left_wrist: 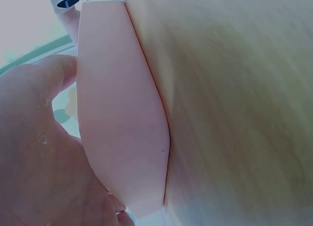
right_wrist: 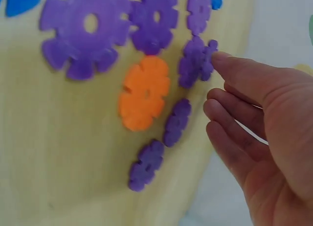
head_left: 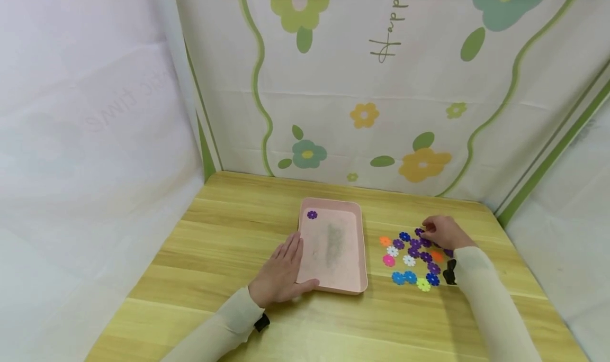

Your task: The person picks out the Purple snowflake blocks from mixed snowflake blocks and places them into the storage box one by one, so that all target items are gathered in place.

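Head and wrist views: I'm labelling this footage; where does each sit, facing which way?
Head: worn on the head, looking forward and down at the tray, discs, left grip, right grip and sleeves.
Left wrist: on that wrist, facing the tray's outer wall; part of the left grip shows.
Right wrist: on that wrist, facing the discs; the right grip shows.
Head and right wrist share the discs and right grip.

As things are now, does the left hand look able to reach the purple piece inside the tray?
Probably yes: the left hand touches the tray, and nothing covers the purple piece near its far-left corner.
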`<state>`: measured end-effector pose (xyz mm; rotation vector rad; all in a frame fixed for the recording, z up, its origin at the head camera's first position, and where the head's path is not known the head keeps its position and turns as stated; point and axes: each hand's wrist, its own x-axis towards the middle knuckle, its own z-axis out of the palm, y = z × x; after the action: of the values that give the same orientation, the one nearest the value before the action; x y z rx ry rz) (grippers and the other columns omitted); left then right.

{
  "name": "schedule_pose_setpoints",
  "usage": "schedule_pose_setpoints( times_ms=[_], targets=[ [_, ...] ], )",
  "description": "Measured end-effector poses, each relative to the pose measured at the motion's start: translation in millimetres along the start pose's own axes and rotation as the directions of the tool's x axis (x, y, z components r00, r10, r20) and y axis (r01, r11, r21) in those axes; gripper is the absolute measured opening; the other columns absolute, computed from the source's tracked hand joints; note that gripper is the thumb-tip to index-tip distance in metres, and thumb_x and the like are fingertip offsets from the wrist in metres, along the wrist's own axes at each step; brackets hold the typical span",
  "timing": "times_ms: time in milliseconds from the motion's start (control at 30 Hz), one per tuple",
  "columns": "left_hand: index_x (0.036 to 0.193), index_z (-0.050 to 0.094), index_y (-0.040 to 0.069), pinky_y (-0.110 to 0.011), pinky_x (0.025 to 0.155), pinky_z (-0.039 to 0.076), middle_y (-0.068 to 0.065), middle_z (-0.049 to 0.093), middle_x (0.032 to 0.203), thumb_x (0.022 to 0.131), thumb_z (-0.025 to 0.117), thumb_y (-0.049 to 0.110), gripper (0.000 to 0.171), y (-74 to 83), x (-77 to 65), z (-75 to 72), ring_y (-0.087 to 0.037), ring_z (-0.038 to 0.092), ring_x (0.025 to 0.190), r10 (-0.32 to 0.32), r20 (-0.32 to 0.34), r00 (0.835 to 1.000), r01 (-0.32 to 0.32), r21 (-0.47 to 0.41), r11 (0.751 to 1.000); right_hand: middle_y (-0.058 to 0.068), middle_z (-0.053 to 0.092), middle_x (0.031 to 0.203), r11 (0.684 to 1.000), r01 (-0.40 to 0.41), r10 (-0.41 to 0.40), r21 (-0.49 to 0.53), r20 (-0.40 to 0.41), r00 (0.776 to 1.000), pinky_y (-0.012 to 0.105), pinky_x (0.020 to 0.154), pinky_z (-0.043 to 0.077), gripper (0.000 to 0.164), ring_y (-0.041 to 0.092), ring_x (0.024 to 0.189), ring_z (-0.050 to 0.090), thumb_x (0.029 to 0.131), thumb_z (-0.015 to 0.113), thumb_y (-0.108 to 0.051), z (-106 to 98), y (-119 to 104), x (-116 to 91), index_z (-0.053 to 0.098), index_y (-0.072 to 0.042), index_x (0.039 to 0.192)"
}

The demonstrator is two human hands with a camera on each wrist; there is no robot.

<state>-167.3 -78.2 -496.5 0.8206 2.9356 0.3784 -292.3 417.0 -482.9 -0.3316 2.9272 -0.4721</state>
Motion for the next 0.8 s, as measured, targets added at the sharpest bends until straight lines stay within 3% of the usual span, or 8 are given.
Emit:
schedule_pose_setpoints(
  times_ms=[233, 600, 800],
  targets=[
    [0.163, 0.025, -0.009, -0.054, 0.131, 0.030, -0.025, 0.021, 0.175, 0.099, 0.050, 0.072, 0.106, 0.5, -1.6, 0.5, -0.040, 0.021, 0.164, 0.002, -0.005, 1.000, -0.002, -0.004, 1.000, 0.025, 0.075, 0.106, 0.999, -0.017, 0.018, 0.030, -0.019, 1.000, 0.057, 0.089, 0.062, 0.036, 0.033, 0.093, 0.071, 0.098, 0.074, -0.013, 11, 4, 4, 0.069, 0.013, 0.122],
    [0.163, 0.024, -0.010, -0.055, 0.130, 0.031, -0.027, 0.021, 0.174, 0.100, 0.050, 0.071, 0.106, 2.5, -3.6, -2.4, -0.041, 0.023, 0.163, 0.009, -0.007, 1.000, -0.009, -0.010, 1.000, 0.017, 0.077, 0.101, 0.998, -0.032, 0.031, 0.061, 0.014, 0.999, 0.053, 0.087, 0.062, 0.030, 0.025, 0.089, 0.070, 0.097, 0.076, -0.015, 9, 3, 10, 0.073, 0.007, 0.118],
    [0.163, 0.024, -0.010, -0.057, 0.129, 0.031, -0.027, 0.020, 0.174, 0.100, 0.045, 0.075, 0.108, 0.9, -2.5, 0.7, -0.041, 0.023, 0.163, 0.013, -0.031, 0.999, -0.012, 0.001, 1.000, 0.009, 0.075, 0.093, 0.995, -0.058, 0.056, 0.083, 0.026, 0.998, 0.040, 0.076, 0.059, 0.016, 0.019, 0.081, 0.065, 0.099, 0.073, -0.012, 4, -3, 14, 0.076, 0.001, 0.109]
  ],
)
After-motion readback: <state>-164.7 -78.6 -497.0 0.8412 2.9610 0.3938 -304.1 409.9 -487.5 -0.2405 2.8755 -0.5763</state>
